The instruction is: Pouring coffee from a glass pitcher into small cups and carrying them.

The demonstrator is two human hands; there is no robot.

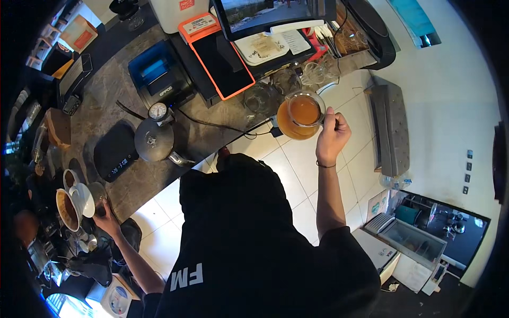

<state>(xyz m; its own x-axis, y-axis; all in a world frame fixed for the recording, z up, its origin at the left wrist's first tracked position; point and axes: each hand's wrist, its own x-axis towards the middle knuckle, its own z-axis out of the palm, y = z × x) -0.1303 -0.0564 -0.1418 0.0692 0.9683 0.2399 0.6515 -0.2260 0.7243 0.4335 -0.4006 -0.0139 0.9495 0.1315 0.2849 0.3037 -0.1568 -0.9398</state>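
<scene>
My right hand (pixel 334 133) grips the handle of a clear glass coffee server (pixel 298 126) with brown coffee in it, raised over the tiled floor just off the counter's edge. At the far left, my left hand (pixel 107 219) is closed at the counter's edge, beside a white coffee dripper (pixel 86 198) with a brown-stained filter. A clear glass vessel (pixel 97 192) touches the dripper there. What the left fingers hold is partly hidden. A metal gooseneck kettle (pixel 154 140) with a dial thermometer stands on the counter between my hands, beside a black scale (pixel 115 151).
Several clear glasses (pixel 260 99) stand along the counter's edge near the server. Behind are a black printer (pixel 161 74), an orange-framed tablet (pixel 222 66) and a screen (pixel 270 15). A black cable (pixel 212 125) crosses the counter. A grey cushioned bench (pixel 391 130) lies to the right.
</scene>
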